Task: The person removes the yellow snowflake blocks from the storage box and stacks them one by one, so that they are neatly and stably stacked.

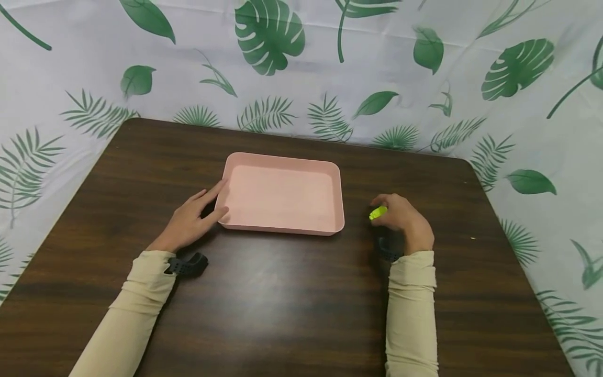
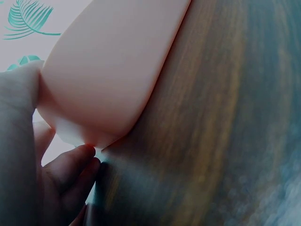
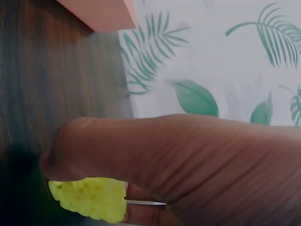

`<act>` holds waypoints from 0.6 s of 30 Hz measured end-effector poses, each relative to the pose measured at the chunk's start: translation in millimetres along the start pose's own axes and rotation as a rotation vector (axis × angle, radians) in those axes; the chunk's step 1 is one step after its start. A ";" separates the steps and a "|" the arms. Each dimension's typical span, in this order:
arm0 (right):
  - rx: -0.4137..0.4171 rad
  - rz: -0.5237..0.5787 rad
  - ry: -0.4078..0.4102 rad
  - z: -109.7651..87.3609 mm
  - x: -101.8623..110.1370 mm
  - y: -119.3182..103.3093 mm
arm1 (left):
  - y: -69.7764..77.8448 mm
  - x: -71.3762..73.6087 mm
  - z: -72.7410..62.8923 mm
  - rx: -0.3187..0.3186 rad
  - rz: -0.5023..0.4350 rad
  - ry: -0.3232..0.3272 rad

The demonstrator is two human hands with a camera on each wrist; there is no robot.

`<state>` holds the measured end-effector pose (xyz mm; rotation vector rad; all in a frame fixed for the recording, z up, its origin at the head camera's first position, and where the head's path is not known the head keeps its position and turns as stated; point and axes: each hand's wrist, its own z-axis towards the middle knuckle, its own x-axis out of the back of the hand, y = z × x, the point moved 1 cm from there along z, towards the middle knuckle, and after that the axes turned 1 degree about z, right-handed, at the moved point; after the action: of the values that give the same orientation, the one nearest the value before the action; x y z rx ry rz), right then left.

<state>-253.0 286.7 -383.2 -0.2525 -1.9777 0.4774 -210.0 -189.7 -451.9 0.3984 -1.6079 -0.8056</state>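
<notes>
A shallow pink tray (image 1: 282,193) lies on the dark wooden table. My left hand (image 1: 190,220) grips its left end near the front corner, thumb at the rim; in the left wrist view the fingers (image 2: 70,169) meet the side wall (image 2: 108,70). To the right of the tray, my right hand (image 1: 400,214) pinches a small bright yellow-green piece (image 1: 378,212) between thumb and fingers, low over the tabletop. Close up, the yellow-green piece (image 3: 91,197) has a bumpy surface and a rounded edge. The hand covers part of it, and its kind cannot be told.
The brown wood-grain table (image 1: 282,303) reaches back to a white cloth (image 1: 198,42) printed with green leaves. A tiny pale speck (image 1: 473,238) lies to the right of the right hand. Dark bands (image 1: 188,264) sit at both wrists.
</notes>
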 end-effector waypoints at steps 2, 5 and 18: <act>-0.005 -0.006 0.007 1.9 -1.7 -2.5 | -0.2 -0.1 -0.6 -0.003 0.003 0.003; -0.011 -0.016 0.021 4.0 -2.9 -5.6 | -0.6 0.6 -0.7 -0.006 0.005 0.007; -0.019 -0.037 0.045 6.7 -4.7 -7.9 | -1.6 1.6 -0.2 -0.032 0.003 0.016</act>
<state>-256.7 276.3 -386.1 -0.2360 -1.9399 0.4262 -210.4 -191.9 -451.9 0.3784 -1.5786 -0.8236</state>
